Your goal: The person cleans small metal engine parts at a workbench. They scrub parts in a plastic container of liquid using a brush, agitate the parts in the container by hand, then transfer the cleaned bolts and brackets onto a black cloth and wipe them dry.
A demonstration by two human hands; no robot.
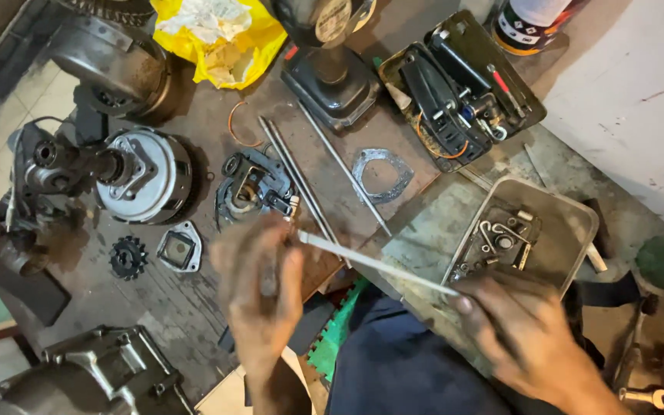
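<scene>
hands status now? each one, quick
Left hand: closed on one end of the thin metal rod.
Right hand: closed on the rod's other end, beside the metal tray.

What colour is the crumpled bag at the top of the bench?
Yellow bag, with whitish paper inside; the head view shows it.

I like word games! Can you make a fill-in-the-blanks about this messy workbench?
Both hands hold one long thin ____.
The bag at the top is ____.
The small black sprocket lies on the ____ side of the bench.
The metal tray sits near the ____ hand.

Missing words: rod; yellow; left; right
</scene>
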